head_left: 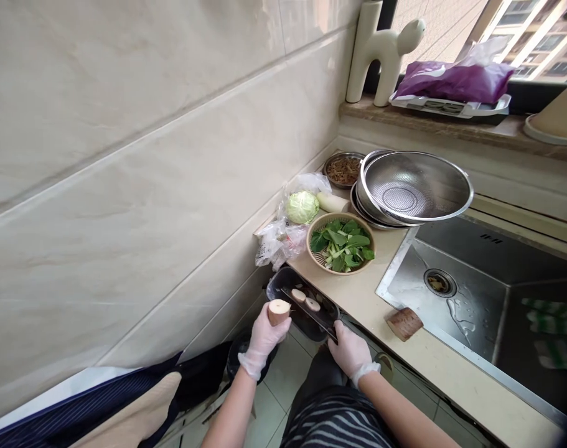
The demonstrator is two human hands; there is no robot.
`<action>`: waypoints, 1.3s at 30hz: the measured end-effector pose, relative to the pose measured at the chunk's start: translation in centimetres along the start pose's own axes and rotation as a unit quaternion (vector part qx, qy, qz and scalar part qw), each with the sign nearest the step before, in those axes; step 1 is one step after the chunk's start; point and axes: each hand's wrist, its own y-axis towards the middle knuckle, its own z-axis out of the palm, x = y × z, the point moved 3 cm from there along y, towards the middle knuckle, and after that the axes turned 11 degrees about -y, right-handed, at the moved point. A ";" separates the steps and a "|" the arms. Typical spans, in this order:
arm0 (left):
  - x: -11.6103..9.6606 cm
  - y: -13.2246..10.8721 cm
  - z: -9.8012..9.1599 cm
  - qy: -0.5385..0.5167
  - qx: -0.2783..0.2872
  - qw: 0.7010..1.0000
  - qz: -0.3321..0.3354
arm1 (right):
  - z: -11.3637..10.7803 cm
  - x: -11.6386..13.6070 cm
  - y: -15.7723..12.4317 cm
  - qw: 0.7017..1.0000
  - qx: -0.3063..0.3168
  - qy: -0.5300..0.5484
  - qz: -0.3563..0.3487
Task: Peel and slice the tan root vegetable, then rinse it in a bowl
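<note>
My left hand (264, 336), in a clear glove, grips a cut piece of root vegetable (278, 313) with light brown skin and a pale, upturned cut face. In my gloved right hand (351, 353) is the handle of a knife (319, 323), its dark, narrow-looking blade pointing up and left over a black bin (333, 306) at the counter's edge. Two pale slices (305, 300) show beside the blade; whether they rest on it or in the bin I cannot tell. A thicker brown-skinned chunk (404, 324) lies on the counter by the sink.
A basket of green leaves (342, 244) stands on the counter (311, 272). Behind it are a cabbage (302, 207), plastic bags (276, 242), a bowl of brown strips (343, 169) and stacked steel bowls with a colander (416, 186). The sink (474, 298) is right; a tiled wall (194, 155) bounds the left.
</note>
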 end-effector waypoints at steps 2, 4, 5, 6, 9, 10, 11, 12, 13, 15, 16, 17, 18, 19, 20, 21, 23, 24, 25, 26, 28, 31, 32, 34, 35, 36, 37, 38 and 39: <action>-0.9 0.5 -0.6 -0.063 0.027 0.997 -0.020 | -0.2 -0.1 -0.4 1.000 -0.007 -0.016 0.001; -2.1 1.0 -0.5 -0.140 0.092 0.985 -0.051 | -0.6 0.1 -0.8 0.999 -0.016 -0.038 -0.005; -2.7 1.3 -0.1 -0.176 0.138 0.972 -0.073 | -0.7 0.3 -0.9 0.998 -0.022 -0.050 -0.012; -3.2 1.5 0.6 -0.208 0.189 0.955 -0.099 | -1.0 0.5 -1.0 0.997 -0.028 -0.063 -0.019; -3.9 2.0 2.9 -0.262 0.322 0.892 -0.181 | -1.6 1.4 -1.2 0.993 -0.046 -0.101 -0.037; -3.7 2.3 3.7 -0.268 0.347 0.875 -0.207 | -1.9 1.7 -1.2 0.991 -0.054 -0.112 -0.041; -3.3 2.6 4.4 -0.270 0.359 0.863 -0.229 | -2.1 2.0 -1.2 0.990 -0.065 -0.120 -0.043; -2.8 3.0 5.0 -0.269 0.361 0.859 -0.246 | -2.3 2.2 -1.2 0.988 -0.078 -0.125 -0.042; -2.2 3.6 5.6 -0.267 0.350 0.861 -0.254 | -2.4 2.4 -1.3 0.987 -0.091 -0.126 -0.039; -1.0 4.9 6.2 -0.263 0.303 0.883 -0.244 | -2.7 2.5 -1.4 0.985 -0.114 -0.123 -0.030; -0.5 5.7 6.4 -0.261 0.277 0.895 -0.231 | -2.8 2.4 -1.5 0.985 -0.119 -0.124 -0.027; -0.1 6.4 6.4 -0.261 0.254 0.905 -0.219 | -2.9 2.2 -1.8 0.984 -0.121 -0.126 -0.026; 0.2 7.1 6.4 -0.262 0.236 0.912 -0.210 | -2.9 2.0 -2.1 0.984 -0.119 -0.130 -0.025; 0.4 7.6 6.2 -0.264 0.223 0.916 -0.204 | -3.0 1.7 -2.5 0.984 -0.116 -0.134 -0.024; 0.5 8.1 5.9 -0.266 0.215 0.918 -0.201 | -3.1 1.4 -2.9 0.984 -0.112 -0.137 -0.020; 0.6 8.4 5.5 -0.269 0.208 0.919 -0.199 | -3.2 1.0 -3.3 0.984 -0.109 -0.138 -0.013; 0.6 8.4 4.7 -0.281 0.217 0.912 -0.207 | -3.5 0.2 -4.2 0.985 -0.100 -0.140 0.008; 0.6 8.2 4.4 -0.290 0.237 0.901 -0.218 | -3.6 -0.1 -4.5 0.985 -0.096 -0.141 0.018; 0.7 7.9 4.3 -0.294 0.266 0.887 -0.235 | -3.7 -0.3 -4.8 0.985 -0.093 -0.142 0.026; 0.8 7.5 4.3 -0.291 0.294 0.875 -0.252 | -3.8 -0.5 -5.1 0.985 -0.093 -0.145 0.032; 1.2 7.1 4.5 -0.253 0.311 0.876 -0.268 | -4.0 -0.7 -5.7 0.983 -0.097 -0.154 0.030; 1.7 7.7 4.6 -0.191 0.251 0.918 -0.242 | -4.1 -1.4 -7.3 0.979 -0.102 -0.174 0.014; 1.8 7.9 4.5 -0.189 0.228 0.926 -0.236 | -4.1 -1.9 -8.2 0.979 -0.104 -0.175 0.009; 1.9 8.0 4.0 -0.215 0.188 0.926 -0.247 | -3.8 -3.5 -10.6 0.981 -0.116 -0.156 0.003; 2.0 7.7 3.6 -0.239 0.166 0.922 -0.256 | -3.6 -4.4 -12.0 0.982 -0.128 -0.136 0.006; 2.0 7.3 3.1 -0.270 0.144 0.914 -0.268 | -3.2 -5.5 -13.4 0.983 -0.144 -0.114 0.014; 2.1 6.6 2.7 -0.304 0.126 0.902 -0.279 | -2.6 -6.7 -14.8 0.982 -0.163 -0.093 0.027; 2.1 5.7 2.5 -0.338 0.114 0.889 -0.287 | -2.0 -7.8 -16.3 0.979 -0.185 -0.077 0.043; 2.1 4.7 2.4 -0.371 0.104 0.876 -0.290 | -1.3 -8.8 -17.6 0.974 -0.208 -0.067 0.059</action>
